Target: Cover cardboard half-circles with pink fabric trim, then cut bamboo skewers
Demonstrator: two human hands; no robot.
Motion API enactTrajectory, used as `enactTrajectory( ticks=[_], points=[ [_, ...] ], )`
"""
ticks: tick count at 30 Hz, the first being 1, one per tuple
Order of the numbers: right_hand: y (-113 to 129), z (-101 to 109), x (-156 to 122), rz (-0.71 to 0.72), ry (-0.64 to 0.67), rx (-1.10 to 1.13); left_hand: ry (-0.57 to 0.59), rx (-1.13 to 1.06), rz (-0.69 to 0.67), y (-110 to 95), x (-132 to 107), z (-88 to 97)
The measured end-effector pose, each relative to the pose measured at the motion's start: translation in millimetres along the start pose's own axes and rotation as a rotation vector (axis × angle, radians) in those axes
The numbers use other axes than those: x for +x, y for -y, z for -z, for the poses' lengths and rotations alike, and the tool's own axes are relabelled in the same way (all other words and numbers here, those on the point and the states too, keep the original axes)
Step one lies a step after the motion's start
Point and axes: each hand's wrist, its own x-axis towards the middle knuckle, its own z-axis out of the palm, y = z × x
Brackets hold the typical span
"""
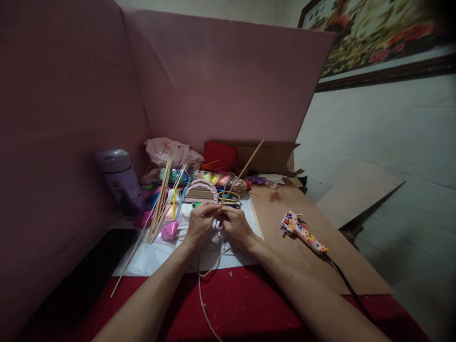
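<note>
My left hand (pixel 200 222) and my right hand (pixel 235 225) meet over the white paper (pixel 156 254), fingers pinched together. Between them they hold a thin bamboo stick (pixel 243 171) that slants up to the right. A strand of jute twine (pixel 208 270) hangs from the hands and trails toward me over the red cloth (pixel 245 304). A bundle of bamboo sticks (pixel 161 202) leans just left of my left hand.
A colourful glue gun (pixel 302 232) with a black cord lies on brown cardboard (pixel 306 256) to the right. A purple bottle (pixel 121 180) stands at left, a black phone (pixel 96 266) below it. Craft clutter, a twine ball (pixel 241 187) and a red pouch (pixel 220 156) sit before pink boards.
</note>
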Motion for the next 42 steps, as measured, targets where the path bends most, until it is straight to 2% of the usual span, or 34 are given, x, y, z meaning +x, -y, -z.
enactTrajectory(
  ticks=[5, 9, 11, 14, 17, 20, 26, 32, 36, 38, 42],
  points=[
    [-1.7, 7.9, -3.2, 0.042, 0.15, -0.128, -0.087, 0.062, 0.022, 0.7, -0.9, 3.1],
    [8.6, 19.1, -5.5, 0.154, 0.35, -0.493, -0.168, 0.071, 0.058, 1.2, 1.4, 6.1],
    [16.1, 22.7, -4.3, 0.211, 0.431, -0.632, -0.18, 0.073, 0.063, -0.2, 2.1, 6.1],
    [23.7, 25.6, -1.8, 0.243, 0.491, -0.702, -0.16, 0.091, 0.06, -3.0, 1.1, 4.7],
    [23.4, 27.0, -2.0, 0.224, 0.506, -0.693, -0.138, 0.118, 0.054, -4.2, -0.5, 3.8],
    [19.9, 27.1, -5.0, 0.195, 0.467, -0.678, -0.136, 0.144, 0.052, -3.0, -0.6, 4.6],
    [23.4, 30.7, -5.9, 0.205, 0.473, -0.65, -0.132, 0.177, 0.055, 2.7, -0.2, 5.5],
    [18.6, 52.7, 1.5, -0.019, 0.483, -0.645, -0.091, 0.201, 0.055, 3.2, -2.8, 3.3],
    [17.6, 58.0, -3.0, -0.079, 0.517, -0.639, -0.118, 0.221, 0.065, 3.5, -2.0, 3.9],
    [20.8, 55.9, -9.5, -0.06, 0.501, -0.654, -0.137, 0.221, 0.077, 5.4, -0.9, 4.9],
    [25.9, 50.2, -26.3, 0.068, 0.505, -0.746, -0.165, 0.199, 0.118, 11.0, 1.1, 6.7]
  ],
)
